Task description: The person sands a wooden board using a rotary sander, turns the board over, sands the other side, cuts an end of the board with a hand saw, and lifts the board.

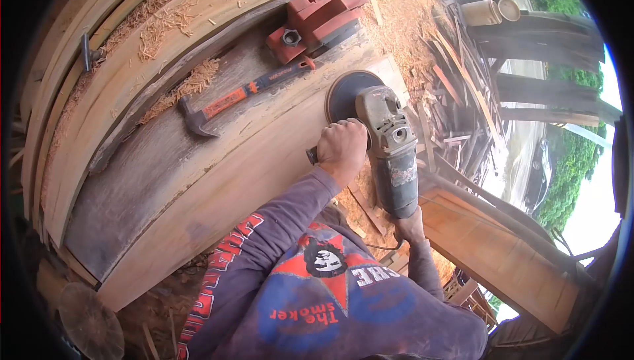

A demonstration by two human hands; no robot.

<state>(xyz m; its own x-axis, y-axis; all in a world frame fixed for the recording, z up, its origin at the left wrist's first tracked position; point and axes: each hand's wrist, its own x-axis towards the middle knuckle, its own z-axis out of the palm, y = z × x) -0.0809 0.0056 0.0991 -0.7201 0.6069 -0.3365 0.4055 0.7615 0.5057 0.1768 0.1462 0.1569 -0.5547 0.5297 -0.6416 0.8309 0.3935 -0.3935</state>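
Worn grey-and-black handheld power sander [395,152]: held at the far end of a long pale wooden board [218,185]; its round dark disc [341,93] is positioned over that end, but contact cannot be confirmed.
Disc edge: gouging of the board is judged possible, should the tool be tipped or held too long in one spot.
Board end: a sudden jerk is considered possible if the disc is run past the edge.
Orange-and-black-handled claw hammer [244,93] and boxy red power tool [310,27]: laid on the weathered plank alongside; either could be struck if the disc were allowed to drift.
Left grip [341,149]: closed firmly around the black side handle [312,156], its end left protruding; knuckles are placed near the disc, so injury could be caused by a slip.
Right grip [411,225]: wrapped about the sander's rear body; finger placement is largely hidden.
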